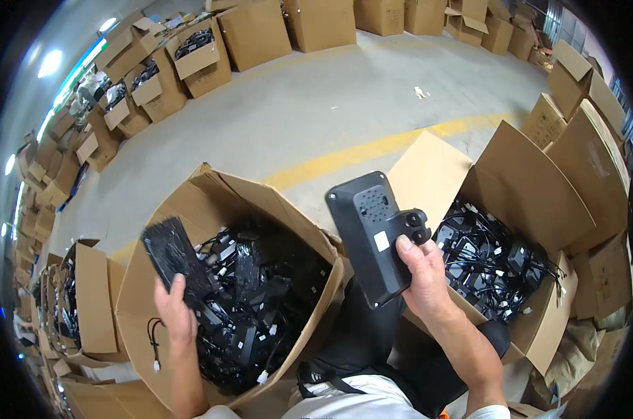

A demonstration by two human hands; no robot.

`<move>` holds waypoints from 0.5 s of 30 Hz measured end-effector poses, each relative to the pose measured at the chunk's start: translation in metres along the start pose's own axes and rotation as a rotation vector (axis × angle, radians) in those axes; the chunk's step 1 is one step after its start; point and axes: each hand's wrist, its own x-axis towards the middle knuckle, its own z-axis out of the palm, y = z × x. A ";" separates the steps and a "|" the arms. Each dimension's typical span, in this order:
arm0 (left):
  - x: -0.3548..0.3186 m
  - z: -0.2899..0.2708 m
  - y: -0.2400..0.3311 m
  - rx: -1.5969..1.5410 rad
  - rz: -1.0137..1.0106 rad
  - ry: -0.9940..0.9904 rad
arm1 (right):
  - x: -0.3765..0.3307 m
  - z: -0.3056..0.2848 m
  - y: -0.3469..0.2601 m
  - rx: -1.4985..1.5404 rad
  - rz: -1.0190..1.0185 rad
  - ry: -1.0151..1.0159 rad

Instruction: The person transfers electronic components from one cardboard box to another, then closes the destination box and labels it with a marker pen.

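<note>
My left hand [175,314] is closed on a flat black rectangular piece in shiny plastic film [168,246], over the left side of a large open cardboard box [227,187]. Inside that box lie black film-wrapped parts [250,325] with cables and white connectors. Higher and to the right, my right hand [428,283] grips a black plastic housing [362,223] by its right edge, thumb on top. The housing has a patch of small holes, a white label and a lobe with two round dark openings. A second open box [568,276] on the right holds black cabled units [477,262].
My dark-trousered legs [362,332] are between the two boxes. Beyond them runs a grey floor with a yellow line [372,150] and some white scraps [421,92]. Cardboard boxes [253,35] line the far side and the left, several filled with black parts. Raised flaps [585,153] stand at right.
</note>
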 end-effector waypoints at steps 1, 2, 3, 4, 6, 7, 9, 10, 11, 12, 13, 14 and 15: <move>-0.010 0.011 0.030 0.018 0.062 -0.062 | 0.000 0.003 0.001 -0.020 -0.010 -0.049; -0.015 0.024 0.056 0.035 0.124 -0.126 | -0.003 0.006 0.002 -0.025 -0.003 -0.056; -0.015 0.038 0.065 0.002 0.142 -0.197 | -0.006 0.006 -0.001 -0.006 -0.057 -0.035; -0.019 0.052 0.074 -0.011 0.124 -0.224 | -0.008 0.011 -0.003 0.032 -0.108 -0.031; -0.027 0.082 0.061 0.037 0.073 -0.275 | -0.007 0.028 0.000 0.154 -0.169 -0.007; -0.033 0.098 0.054 -0.008 0.010 -0.337 | -0.007 0.036 0.003 0.128 -0.203 -0.020; -0.053 0.129 0.025 -0.178 -0.106 -0.476 | -0.005 0.045 0.020 -0.064 -0.253 -0.016; -0.065 0.144 0.013 -0.298 -0.160 -0.543 | -0.007 0.047 0.030 -0.227 -0.258 -0.004; -0.084 0.152 0.017 -0.300 -0.093 -0.643 | -0.019 0.057 0.032 -0.221 -0.346 0.005; -0.094 0.167 0.011 -0.301 -0.046 -0.742 | -0.021 0.055 0.036 -0.221 -0.419 0.025; -0.101 0.180 0.008 -0.235 -0.009 -0.768 | -0.021 0.043 0.038 -0.183 -0.344 0.077; -0.105 0.192 0.010 -0.218 0.022 -0.805 | -0.025 0.032 0.037 -0.192 -0.360 0.103; -0.111 0.207 0.013 -0.244 -0.027 -0.840 | -0.028 0.018 0.031 -0.158 -0.349 0.139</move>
